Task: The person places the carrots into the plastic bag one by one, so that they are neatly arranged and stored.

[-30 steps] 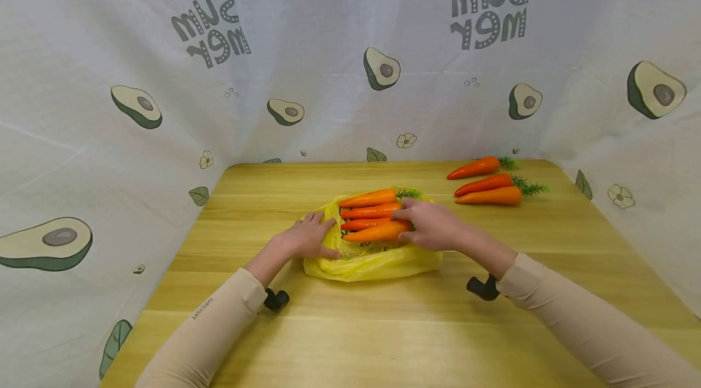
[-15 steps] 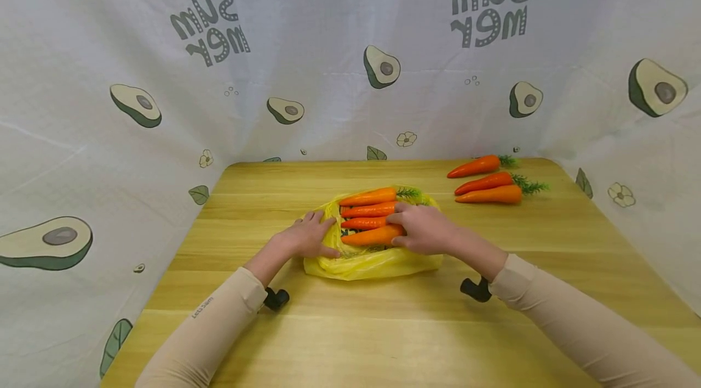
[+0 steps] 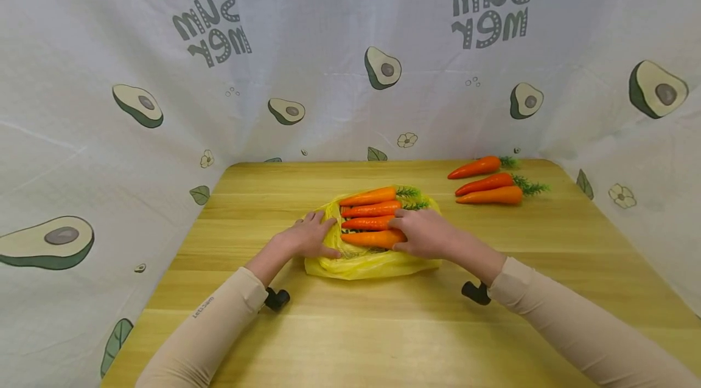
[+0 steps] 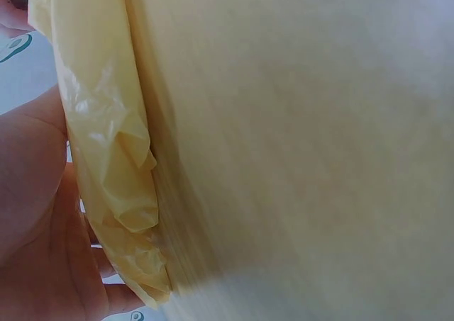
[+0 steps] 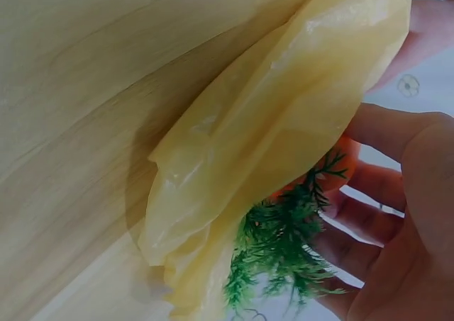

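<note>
A yellow plastic bag (image 3: 358,270) lies spread on the table, with several carrots in a row on it. At the back is an orange carrot (image 3: 368,196) with a green top, then two redder ones, then the front orange carrot (image 3: 368,238). My right hand (image 3: 429,234) grips the thick end of this front carrot, fingers over it and thumb on the near side. Its feathery green top (image 5: 280,250) hangs below the fingers in the right wrist view. My left hand (image 3: 306,236) rests with spread fingers on the bag's left edge; in the left wrist view, bag folds partly hide it.
Three more carrots lie at the table's back right, among them a red one (image 3: 484,183) and an orange one (image 3: 493,195). A pale curtain (image 3: 328,72) printed with avocados hangs behind the wooden table (image 3: 361,339).
My right hand has shifted slightly left with the front carrot, which now lies straighter beside the others. A second green top shows behind the hand. My left hand stays in place.
</note>
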Demonstrator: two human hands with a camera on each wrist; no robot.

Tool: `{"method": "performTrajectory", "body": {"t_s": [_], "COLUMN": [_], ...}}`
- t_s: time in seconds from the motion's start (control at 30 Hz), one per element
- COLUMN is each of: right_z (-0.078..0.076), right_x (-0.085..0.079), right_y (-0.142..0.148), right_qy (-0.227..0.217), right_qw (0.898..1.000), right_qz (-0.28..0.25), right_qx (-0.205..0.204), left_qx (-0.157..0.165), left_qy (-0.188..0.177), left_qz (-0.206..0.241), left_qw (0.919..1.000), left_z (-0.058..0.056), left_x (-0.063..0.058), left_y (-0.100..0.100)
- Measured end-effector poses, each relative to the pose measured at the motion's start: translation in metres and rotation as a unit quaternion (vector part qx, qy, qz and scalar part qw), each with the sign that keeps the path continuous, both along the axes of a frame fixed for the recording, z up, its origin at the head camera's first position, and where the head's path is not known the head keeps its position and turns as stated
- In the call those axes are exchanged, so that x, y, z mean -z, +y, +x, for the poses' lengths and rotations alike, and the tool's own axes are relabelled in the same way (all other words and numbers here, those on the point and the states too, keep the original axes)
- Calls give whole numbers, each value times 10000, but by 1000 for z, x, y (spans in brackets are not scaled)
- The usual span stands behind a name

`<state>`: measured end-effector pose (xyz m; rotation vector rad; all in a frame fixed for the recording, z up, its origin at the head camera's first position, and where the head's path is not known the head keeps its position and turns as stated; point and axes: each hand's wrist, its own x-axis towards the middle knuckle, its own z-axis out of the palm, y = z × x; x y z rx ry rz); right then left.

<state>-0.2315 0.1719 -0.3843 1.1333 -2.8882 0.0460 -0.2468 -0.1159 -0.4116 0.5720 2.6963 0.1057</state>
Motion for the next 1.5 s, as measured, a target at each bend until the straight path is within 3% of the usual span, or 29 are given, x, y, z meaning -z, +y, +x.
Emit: {"method": "performTrajectory", "body": {"t_s": [0.83,1.5], "right_z": [-2,-1], "right_x": [6,5], "right_y": [1,9], "right_qy": [477,607], "right_qw": [9985,9972], "right_qz": [212,-256], "right_qx": [-168,-354], "left_qx": [25,70], "left_qy": [69,123], "left_qz": [-44,-4], "left_qw": [10000,9999], "left_z": [-1,0], "left_x": [2,2], "left_y": [3,2]}}
